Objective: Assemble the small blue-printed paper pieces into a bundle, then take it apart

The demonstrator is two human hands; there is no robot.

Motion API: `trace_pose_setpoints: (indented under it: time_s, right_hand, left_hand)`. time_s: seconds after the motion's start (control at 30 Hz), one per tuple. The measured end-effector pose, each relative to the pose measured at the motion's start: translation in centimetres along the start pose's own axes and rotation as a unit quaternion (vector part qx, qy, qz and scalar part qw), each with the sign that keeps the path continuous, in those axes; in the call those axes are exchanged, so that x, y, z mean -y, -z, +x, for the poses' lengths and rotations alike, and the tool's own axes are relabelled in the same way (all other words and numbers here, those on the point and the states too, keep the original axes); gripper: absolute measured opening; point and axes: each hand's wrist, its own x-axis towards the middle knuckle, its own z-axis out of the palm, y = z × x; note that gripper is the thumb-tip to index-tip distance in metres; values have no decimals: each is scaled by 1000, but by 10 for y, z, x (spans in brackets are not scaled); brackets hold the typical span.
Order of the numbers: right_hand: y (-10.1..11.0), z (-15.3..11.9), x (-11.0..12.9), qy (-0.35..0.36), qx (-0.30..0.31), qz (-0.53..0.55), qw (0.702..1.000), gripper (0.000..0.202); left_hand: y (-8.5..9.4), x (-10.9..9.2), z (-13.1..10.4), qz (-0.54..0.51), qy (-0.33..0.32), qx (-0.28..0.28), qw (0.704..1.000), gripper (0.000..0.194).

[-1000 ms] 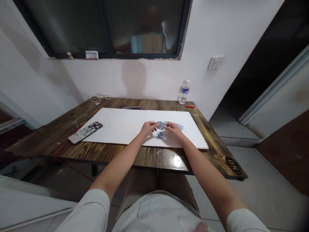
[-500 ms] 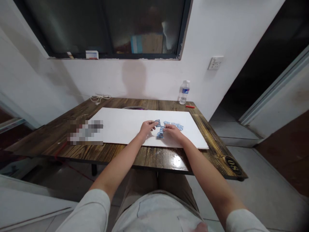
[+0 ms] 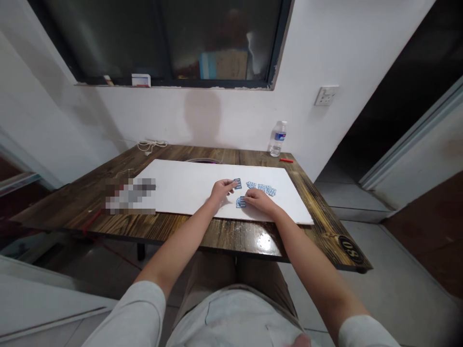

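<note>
My left hand [image 3: 220, 191] pinches a small blue-and-white card [image 3: 238, 183] between thumb and fingers, held up over the white board [image 3: 188, 190]. Whether it is one card or a thin stack cannot be told. My right hand [image 3: 257, 199] is closed at the edge of a small group of similar cards [image 3: 239, 203] near the board's front. Its fingertips meet on a blue card [image 3: 243, 199] there. Behind that hand, more blue-and-white cards [image 3: 266, 189] lie loosely spread and overlapping. Their print is too small to read.
The board rests on a dark wooden table [image 3: 318, 231]. A water bottle [image 3: 278, 139] and a red pen [image 3: 286, 160] stand and lie at the back right. A white cable [image 3: 152, 144] is coiled at the back left. A blurred-out patch covers the board's left end.
My right hand has lowered slightly, bringing the card it held above the small group down onto it. My left hand stays in place with its card. The view has shifted slightly.
</note>
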Motion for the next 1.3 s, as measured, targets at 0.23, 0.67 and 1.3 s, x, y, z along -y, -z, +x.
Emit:
trace_pose_setpoints:
  time_s: [0.23,0.67,1.3]
  right_hand:
    - [-1,1,-1,0,-36,-81,996,31]
    - [-1,6,-4,-19,-134,141,981,36]
    - [2,3,-3,-40,-127,222,966,43]
  left_hand:
    - [1,4,3,22,-10,32,999,37]
    - [1,10,-3,109,9,137,985,45]
    - [0,5,-2,56,-13,137,989,45]
